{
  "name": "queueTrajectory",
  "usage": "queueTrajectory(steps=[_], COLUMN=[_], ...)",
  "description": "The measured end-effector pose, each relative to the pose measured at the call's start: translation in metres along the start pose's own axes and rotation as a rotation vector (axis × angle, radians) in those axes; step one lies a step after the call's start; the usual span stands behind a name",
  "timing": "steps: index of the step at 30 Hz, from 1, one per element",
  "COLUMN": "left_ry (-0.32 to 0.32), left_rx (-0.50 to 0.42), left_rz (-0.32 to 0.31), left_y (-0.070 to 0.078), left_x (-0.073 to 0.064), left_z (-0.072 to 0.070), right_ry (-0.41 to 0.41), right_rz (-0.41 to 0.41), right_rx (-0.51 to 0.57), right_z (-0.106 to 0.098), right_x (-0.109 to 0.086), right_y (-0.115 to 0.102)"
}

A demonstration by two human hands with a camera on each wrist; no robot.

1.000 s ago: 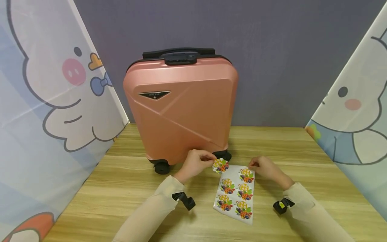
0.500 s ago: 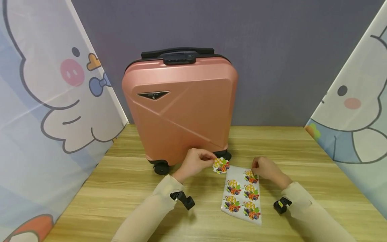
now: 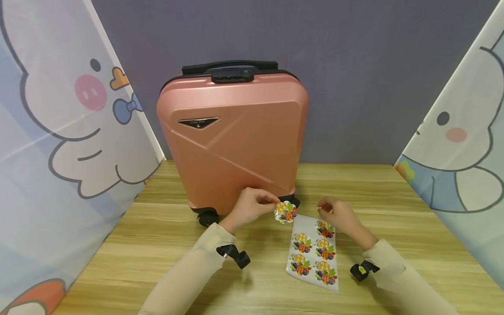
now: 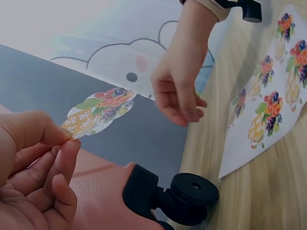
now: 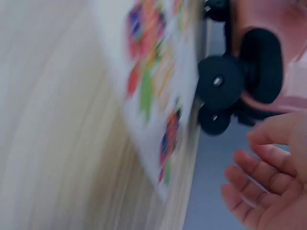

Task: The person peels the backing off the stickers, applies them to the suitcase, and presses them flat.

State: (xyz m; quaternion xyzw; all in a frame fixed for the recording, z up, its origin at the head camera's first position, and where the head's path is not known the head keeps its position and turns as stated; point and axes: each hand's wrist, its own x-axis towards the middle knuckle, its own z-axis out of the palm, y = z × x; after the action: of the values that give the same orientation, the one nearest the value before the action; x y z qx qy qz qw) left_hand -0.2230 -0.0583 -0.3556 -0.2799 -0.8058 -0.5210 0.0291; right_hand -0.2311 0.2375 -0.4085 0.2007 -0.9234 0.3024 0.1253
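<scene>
My left hand [image 3: 252, 205] pinches a scalloped fruit-print sticker [image 3: 285, 213] by its edge between thumb and fingertip. In the left wrist view that sticker [image 4: 103, 111] is held out flat, off any surface. A white sticker sheet [image 3: 305, 224] lies on the table just right of it, bearing several matching fruit stickers and a blank spot at its upper left. Above the sheet's top right corner hovers my right hand [image 3: 340, 215], its fingers loosely bent and nothing between them. The right wrist view shows the same hand [image 5: 276, 175] apart from the sheet [image 5: 165, 191].
A pink hard-shell suitcase [image 3: 236, 144] stands upright behind the hands, its black wheel [image 3: 207, 217] on the wood-grain table [image 3: 157, 245]. Its handle [image 3: 230, 65] is on top. A grey wall [image 3: 354, 87] rises behind, with cartoon-printed panels [image 3: 63, 170] at both sides.
The sheet shifted right along with my right hand, which then let go of its corner and moved slightly left and up. My left hand keeps the sticker, rising a little.
</scene>
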Motion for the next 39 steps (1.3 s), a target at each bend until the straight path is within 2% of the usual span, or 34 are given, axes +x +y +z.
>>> queueTrajectory(steps=[3, 7, 11, 14, 21, 25, 39], left_ry=[-0.003, -0.004, -0.005, -0.006, 0.009, 0.003, -0.001], left_rx=[-0.011, -0.018, -0.028, -0.036, -0.048, -0.063, -0.05], left_rz=[-0.005, 0.0, -0.004, -0.008, -0.002, -0.002, 0.01], left_y=[0.0, 0.0, 0.001, 0.001, 0.0, 0.001, 0.004], left_x=[0.001, 0.002, 0.001, 0.001, 0.001, 0.002, 0.004], left_z=[0.0, 0.0, 0.0, 0.0, -0.002, -0.002, -0.004], right_ry=[0.075, 0.106, 0.085, 0.05, -0.027, -0.027, 0.038], right_rz=[-0.007, 0.007, -0.015, -0.032, 0.027, 0.045, 0.091], right_rx=[0.105, 0.347, 0.613, 0.759, 1.109, 1.176, 1.201], right_z=[0.001, 0.002, 0.006, 0.009, 0.017, 0.02, 0.027], right_x=[0.001, 0.0, -0.005, -0.008, -0.01, -0.011, -0.013], right_y=[-0.009, -0.025, -0.04, -0.048, -0.062, -0.069, -0.08])
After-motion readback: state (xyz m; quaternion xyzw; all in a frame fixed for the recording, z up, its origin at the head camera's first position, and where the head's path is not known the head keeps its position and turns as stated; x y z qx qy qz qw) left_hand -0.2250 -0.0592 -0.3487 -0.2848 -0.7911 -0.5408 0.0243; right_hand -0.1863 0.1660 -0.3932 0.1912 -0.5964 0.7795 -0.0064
